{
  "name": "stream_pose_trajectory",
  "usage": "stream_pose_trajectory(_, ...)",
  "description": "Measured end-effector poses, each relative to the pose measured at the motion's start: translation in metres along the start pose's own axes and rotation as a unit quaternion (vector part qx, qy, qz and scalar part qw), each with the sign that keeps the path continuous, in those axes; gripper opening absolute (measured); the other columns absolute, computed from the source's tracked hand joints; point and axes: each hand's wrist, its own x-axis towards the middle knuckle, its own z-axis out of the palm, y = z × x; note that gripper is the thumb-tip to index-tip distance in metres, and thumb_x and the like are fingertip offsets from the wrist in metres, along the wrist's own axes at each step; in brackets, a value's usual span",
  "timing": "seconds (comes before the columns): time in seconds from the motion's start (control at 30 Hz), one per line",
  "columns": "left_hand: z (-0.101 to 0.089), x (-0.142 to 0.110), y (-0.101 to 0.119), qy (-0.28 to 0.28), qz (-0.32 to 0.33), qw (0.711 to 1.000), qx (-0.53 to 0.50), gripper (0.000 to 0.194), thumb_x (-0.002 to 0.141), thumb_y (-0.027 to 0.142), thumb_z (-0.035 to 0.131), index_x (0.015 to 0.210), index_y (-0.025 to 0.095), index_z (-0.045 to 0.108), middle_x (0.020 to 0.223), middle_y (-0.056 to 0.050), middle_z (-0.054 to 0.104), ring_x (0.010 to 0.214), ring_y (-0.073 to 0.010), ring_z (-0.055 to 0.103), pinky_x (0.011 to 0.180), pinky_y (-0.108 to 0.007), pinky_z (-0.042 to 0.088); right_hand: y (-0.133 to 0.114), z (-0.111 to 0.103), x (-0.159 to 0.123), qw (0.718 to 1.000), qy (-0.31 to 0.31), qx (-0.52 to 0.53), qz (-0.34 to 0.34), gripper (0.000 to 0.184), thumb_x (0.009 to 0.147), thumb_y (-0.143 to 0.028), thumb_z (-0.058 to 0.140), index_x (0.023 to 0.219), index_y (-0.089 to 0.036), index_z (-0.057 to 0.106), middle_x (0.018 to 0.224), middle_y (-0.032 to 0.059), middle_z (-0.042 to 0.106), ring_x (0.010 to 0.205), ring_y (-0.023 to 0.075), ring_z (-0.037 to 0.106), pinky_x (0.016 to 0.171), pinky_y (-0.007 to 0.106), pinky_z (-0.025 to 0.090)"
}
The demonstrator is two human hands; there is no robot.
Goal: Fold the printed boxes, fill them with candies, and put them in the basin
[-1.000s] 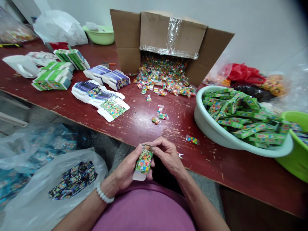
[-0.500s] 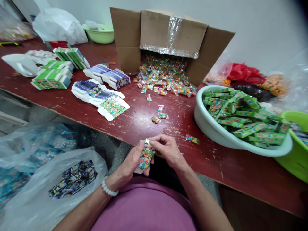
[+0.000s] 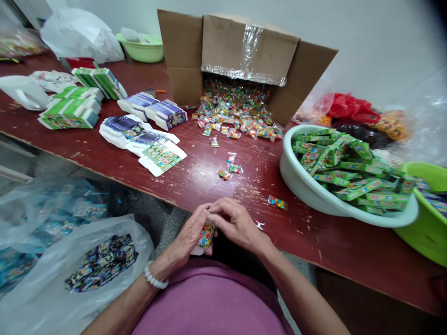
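Observation:
My left hand (image 3: 188, 237) is wrapped round a small green candy box (image 3: 206, 234) with a colourful print, held over my lap at the table's edge. At its lower end a pale flap sticks out. The fingers of my right hand (image 3: 240, 225) are closed on the box's upper end, thumb and fingertips pressed together there. They hide that end, so I cannot see how its flap lies. Beyond my hands, wrapped candies (image 3: 230, 168) lie on the red-brown table (image 3: 167, 190), and another candy packet (image 3: 277, 201) lies to the right.
An open cardboard box (image 3: 249, 51) spills wrapped candies at the back. Flat cartons (image 3: 162, 156) and stacks of purple (image 3: 165, 114) and green boxes (image 3: 71, 111) stand left. On the right, a pale blue basin (image 3: 284, 160) holds green boxes. Plastic bags (image 3: 136, 232) lie lower left.
My right hand has shifted left over the box's upper end, and now both hands cover more of it. The view has turned slightly to the right.

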Motion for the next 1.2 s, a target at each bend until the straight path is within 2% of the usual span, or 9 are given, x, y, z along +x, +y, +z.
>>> stream_pose_trajectory(0.2, -0.008, -0.015, -0.009, -0.064, -0.058, 0.992, -0.087, 0.038, 0.086, 0.043, 0.072, 0.112, 0.018, 0.061, 0.101, -0.007, 0.069, 0.089, -0.0161, 0.065, 0.077, -0.024, 0.05, 0.041, -0.017, 0.057, 0.961, 0.18, -0.153, 0.145, 0.023, 0.094, -0.035, 0.058, 0.106, -0.018, 0.068, 0.106, 0.0105, 0.065, 0.091, 0.0236, 0.061, 0.083, 0.035, 0.046)
stream_pose_trajectory(0.33, -0.035, -0.031, -0.015, -0.049, -0.101, 0.993, -0.039, 0.037, 0.077, 0.04, 0.079, 0.1, 0.019, 0.059, 0.085, 0.0, 0.063, 0.075, -0.0144, 0.059, 0.071, -0.027, 0.048, 0.06, -0.014, 0.07, 0.947, 0.164, -0.189, 0.199, 0.023, 0.087, -0.036, 0.067, 0.101, -0.019, 0.068, 0.111, 0.0136, 0.061, 0.097, 0.0277, 0.06, 0.082, 0.037, 0.044)
stream_pose_trajectory(0.43, -0.067, -0.038, -0.007, -0.039, -0.078, 0.986, 0.144, 0.033, 0.072, 0.035, 0.079, 0.093, 0.02, 0.058, 0.079, 0.003, 0.06, 0.075, -0.0145, 0.056, 0.068, -0.024, 0.043, 0.065, -0.013, 0.068, 0.955, 0.159, -0.153, 0.199, 0.019, 0.083, -0.038, 0.07, 0.091, -0.021, 0.066, 0.1, 0.0082, 0.063, 0.092, 0.0249, 0.06, 0.079, 0.034, 0.044)
stream_pose_trajectory(0.53, -0.093, -0.041, 0.003, -0.122, -0.131, 0.93, 0.321, 0.034, 0.066, 0.027, 0.073, 0.098, 0.02, 0.067, 0.078, 0.003, 0.061, 0.071, -0.0154, 0.053, 0.061, -0.023, 0.039, 0.059, -0.014, 0.06, 0.967, 0.134, -0.092, 0.194, 0.023, 0.084, -0.044, 0.066, 0.084, -0.021, 0.063, 0.078, 0.0014, 0.064, 0.075, 0.0187, 0.06, 0.07, 0.029, 0.045)
stream_pose_trajectory(0.63, -0.102, -0.04, 0.009, -0.164, -0.178, 0.895, 0.375, 0.026, 0.067, 0.027, 0.067, 0.092, 0.018, 0.068, 0.073, 0.003, 0.058, 0.065, -0.0151, 0.051, 0.055, -0.023, 0.037, 0.037, -0.011, 0.043, 0.976, 0.086, 0.041, 0.194, 0.028, 0.086, -0.048, 0.063, 0.086, -0.02, 0.061, 0.075, -0.0004, 0.065, 0.064, 0.0143, 0.058, 0.061, 0.025, 0.046)
stream_pose_trajectory(0.73, -0.096, -0.037, 0.013, -0.134, -0.116, 0.947, 0.268, 0.027, 0.077, 0.035, 0.065, 0.098, 0.019, 0.062, 0.084, 0.001, 0.061, 0.077, -0.0164, 0.057, 0.064, -0.023, 0.044, 0.008, -0.007, 0.02, 0.957, 0.006, 0.212, 0.199, 0.027, 0.087, -0.045, 0.064, 0.097, -0.021, 0.061, 0.082, 0.0005, 0.067, 0.062, 0.0123, 0.058, 0.057, 0.024, 0.045)
stream_pose_trajectory(0.83, -0.079, -0.032, 0.016, -0.101, -0.071, 0.98, 0.153, 0.038, 0.082, 0.039, 0.065, 0.114, 0.021, 0.054, 0.099, -0.003, 0.065, 0.085, -0.0174, 0.062, 0.069, -0.025, 0.048, -0.016, -0.002, 0.005, 0.969, -0.035, 0.201, 0.14, 0.018, 0.092, -0.035, 0.06, 0.103, -0.021, 0.062, 0.08, -0.0006, 0.062, 0.067, 0.012, 0.056, 0.062, 0.024, 0.045)
stream_pose_trajectory(0.97, -0.051, -0.028, 0.021, -0.079, -0.019, 0.986, 0.146, 0.036, 0.085, 0.034, 0.062, 0.117, 0.021, 0.052, 0.094, -0.003, 0.065, 0.075, -0.0157, 0.064, 0.064, -0.025, 0.05, -0.028, 0.004, 0.002, 0.996, -0.027, 0.071, 0.036, 0.014, 0.092, -0.023, 0.058, 0.105, -0.021, 0.065, 0.086, 0.0012, 0.063, 0.076, 0.0138, 0.056, 0.072, 0.028, 0.046)
stream_pose_trajectory(1.2, -0.033, -0.026, 0.028, -0.055, 0.038, 0.976, 0.205, 0.026, 0.079, 0.02, 0.057, 0.105, 0.023, 0.054, 0.084, 0.003, 0.061, 0.062, -0.0131, 0.057, 0.055, -0.023, 0.048, -0.031, -0.004, 0.006, 0.998, -0.033, 0.038, 0.022, 0.009, 0.089, -0.023, 0.066, 0.098, -0.02, 0.067, 0.072, -0.0016, 0.066, 0.062, 0.0124, 0.059, 0.06, 0.023, 0.046)
